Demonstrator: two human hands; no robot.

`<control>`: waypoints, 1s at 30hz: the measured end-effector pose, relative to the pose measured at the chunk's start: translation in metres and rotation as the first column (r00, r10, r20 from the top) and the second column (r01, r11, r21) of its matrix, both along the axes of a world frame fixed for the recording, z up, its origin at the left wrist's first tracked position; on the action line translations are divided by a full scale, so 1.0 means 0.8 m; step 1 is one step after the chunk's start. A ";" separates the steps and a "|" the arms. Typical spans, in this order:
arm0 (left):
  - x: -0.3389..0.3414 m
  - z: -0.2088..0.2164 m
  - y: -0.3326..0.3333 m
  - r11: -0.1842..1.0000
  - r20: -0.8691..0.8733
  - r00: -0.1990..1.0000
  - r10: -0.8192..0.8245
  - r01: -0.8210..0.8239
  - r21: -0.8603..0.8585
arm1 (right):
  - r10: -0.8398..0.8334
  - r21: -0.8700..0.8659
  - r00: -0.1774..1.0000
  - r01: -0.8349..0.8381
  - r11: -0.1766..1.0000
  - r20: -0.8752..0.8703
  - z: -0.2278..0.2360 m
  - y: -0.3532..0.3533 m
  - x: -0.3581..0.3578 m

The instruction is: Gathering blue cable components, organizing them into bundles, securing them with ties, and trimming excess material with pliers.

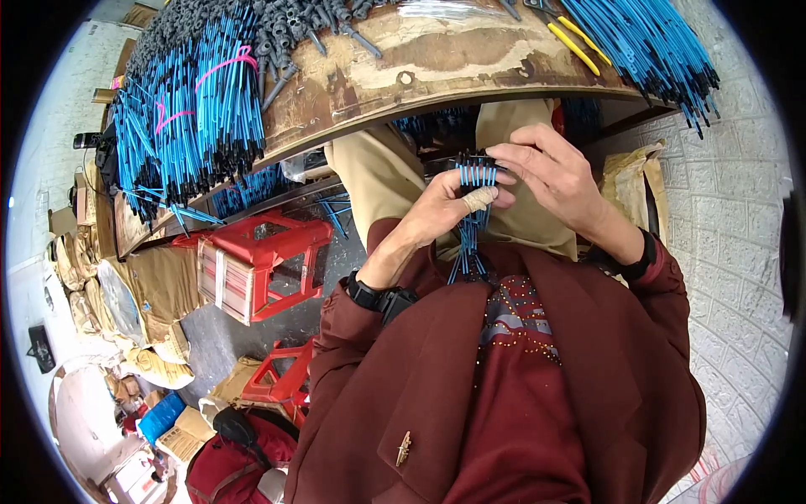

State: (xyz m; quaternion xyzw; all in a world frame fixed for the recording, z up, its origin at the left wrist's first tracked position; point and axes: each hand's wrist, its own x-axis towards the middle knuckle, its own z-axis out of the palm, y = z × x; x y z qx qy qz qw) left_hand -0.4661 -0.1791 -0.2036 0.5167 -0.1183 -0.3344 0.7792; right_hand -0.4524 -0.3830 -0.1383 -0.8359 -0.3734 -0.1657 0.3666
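Steady the black-tipped blue rods (477, 175) above the lap (529, 228) in the left hand (437, 207), fingers wrapped round them, so the right hand (556, 175), its pinch unclear, can gently tend their far ends.

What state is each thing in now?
Left hand: closed around the held rods
Right hand: fingers bent, at the rods' black ends
Held rods: bunched, gripped
Tied rods: bound in pink, overhanging the table
Right-side rods: piled, overhanging
Pliers: lying down, handles slightly apart
Grey parts: heaped
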 end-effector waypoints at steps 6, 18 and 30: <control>0.002 0.001 0.001 1.000 0.029 1.000 -0.009 0.009 0.002 | 0.023 0.082 0.980 -0.007 0.997 -0.197 0.001 0.008 -0.005; 0.007 -0.003 0.003 0.999 0.005 0.999 -0.034 0.034 -0.010 | -0.027 0.085 0.955 0.054 0.995 -0.294 -0.003 0.013 -0.003; 0.009 -0.002 0.007 0.996 0.051 0.999 0.000 -0.004 0.091 | -0.053 0.015 0.988 0.056 0.998 -0.142 -0.002 0.026 -0.003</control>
